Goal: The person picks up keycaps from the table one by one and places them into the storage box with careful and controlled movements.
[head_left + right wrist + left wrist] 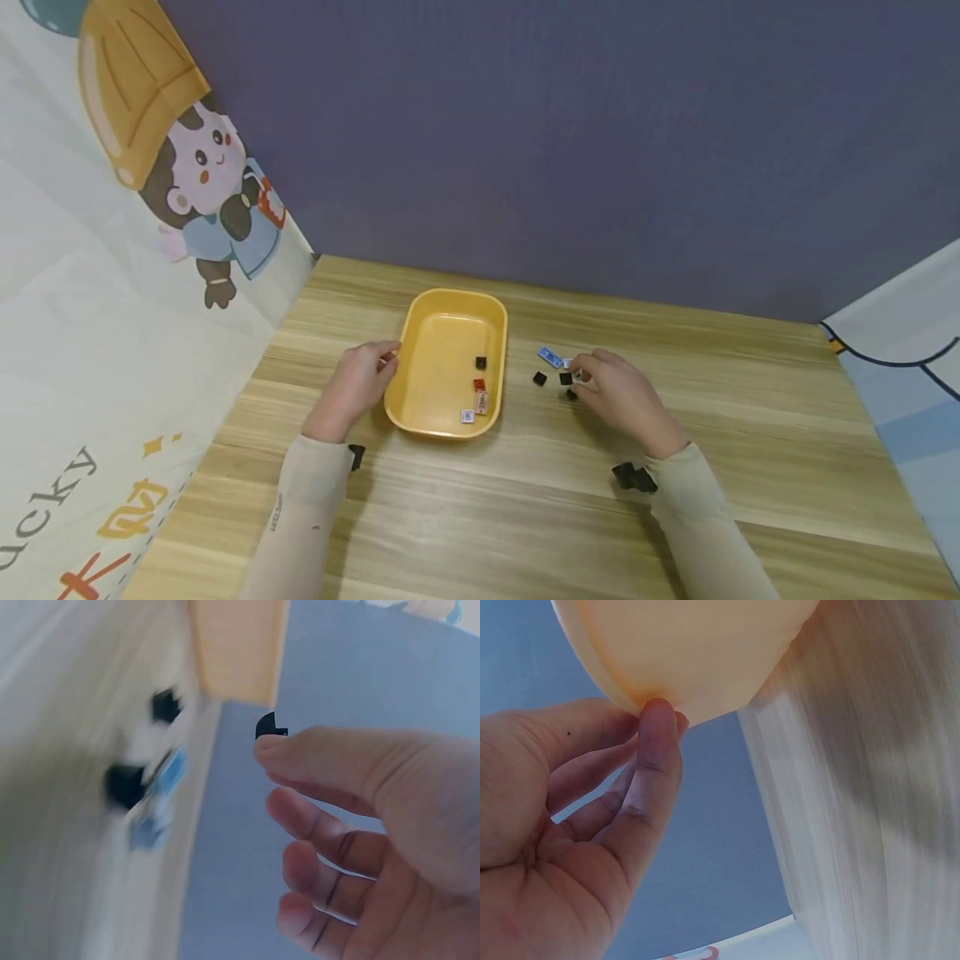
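A yellow tray (431,358) stands on the table, its left rim pinched between the thumb and fingers of my left hand (357,382). In the left wrist view, the thumb presses the tray's wall (697,652). My right hand (621,398), over the table right of the tray, pinches a small black brick (267,727) with a curved side. Near that hand lie a blue brick (549,357), a black brick (540,378) and other small pieces, partly hidden by the fingers. Inside the tray are a black brick (481,362), a red piece (479,384), a beige piece (482,403) and a white tile (467,416).
The wooden table (480,517) ends at a dark blue-grey backdrop (570,150). A white cloth with a cartoon figure (213,179) hangs at the left, and another pale printed cloth (907,375) at the right. Dark wrist mounts (633,477) show under the sleeves.
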The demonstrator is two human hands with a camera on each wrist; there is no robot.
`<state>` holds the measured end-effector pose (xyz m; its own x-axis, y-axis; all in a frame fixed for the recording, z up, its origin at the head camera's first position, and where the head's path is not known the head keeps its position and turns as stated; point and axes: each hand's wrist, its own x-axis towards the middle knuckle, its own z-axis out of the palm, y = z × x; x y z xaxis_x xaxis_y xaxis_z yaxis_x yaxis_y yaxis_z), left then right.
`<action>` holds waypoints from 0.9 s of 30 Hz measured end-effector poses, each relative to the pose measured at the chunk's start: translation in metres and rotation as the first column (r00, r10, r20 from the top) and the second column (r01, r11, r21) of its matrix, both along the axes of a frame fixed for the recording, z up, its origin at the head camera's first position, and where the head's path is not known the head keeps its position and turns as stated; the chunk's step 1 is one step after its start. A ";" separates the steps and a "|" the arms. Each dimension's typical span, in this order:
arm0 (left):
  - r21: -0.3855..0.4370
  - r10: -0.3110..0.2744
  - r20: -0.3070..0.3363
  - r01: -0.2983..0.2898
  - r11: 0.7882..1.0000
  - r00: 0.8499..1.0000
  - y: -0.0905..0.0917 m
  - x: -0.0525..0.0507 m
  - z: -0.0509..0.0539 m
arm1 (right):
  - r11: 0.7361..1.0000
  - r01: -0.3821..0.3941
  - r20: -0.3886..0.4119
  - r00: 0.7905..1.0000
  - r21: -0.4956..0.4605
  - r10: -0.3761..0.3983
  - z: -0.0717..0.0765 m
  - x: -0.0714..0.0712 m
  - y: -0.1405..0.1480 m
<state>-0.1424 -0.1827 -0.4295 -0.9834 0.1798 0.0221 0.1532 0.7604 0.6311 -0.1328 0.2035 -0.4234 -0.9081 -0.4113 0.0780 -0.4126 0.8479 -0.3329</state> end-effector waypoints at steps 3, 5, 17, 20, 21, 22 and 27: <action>-0.002 0.000 -0.005 0.000 1.000 1.000 0.000 0.000 0.000 | 0.999 -0.032 -0.034 0.999 0.000 0.032 0.010 -0.003 -0.019; -0.004 -0.001 -0.010 0.001 1.000 1.000 0.000 -0.001 0.000 | 0.998 -0.059 -0.053 0.997 0.002 0.059 0.017 -0.004 -0.031; -0.009 -0.001 -0.027 0.000 1.000 1.000 0.001 -0.001 -0.001 | 0.977 -0.209 -0.063 0.976 -0.032 0.206 0.026 -0.012 -0.102; -0.008 0.000 -0.030 0.000 1.000 1.000 0.001 -0.001 -0.001 | 0.967 -0.250 -0.068 0.967 -0.044 0.246 0.025 -0.011 -0.113; -0.009 -0.002 -0.032 0.001 1.000 0.999 0.001 -0.001 -0.001 | 0.965 -0.259 -0.069 0.964 -0.046 0.256 0.025 -0.011 -0.115; -0.008 0.000 -0.033 0.000 1.000 0.999 0.001 -0.001 -0.001 | 0.962 -0.268 -0.069 0.962 -0.045 0.265 0.024 -0.011 -0.117; -0.007 -0.001 -0.045 0.001 1.000 0.999 0.000 -0.001 -0.002 | 0.962 -0.273 -0.060 0.961 -0.028 0.271 0.022 -0.011 -0.123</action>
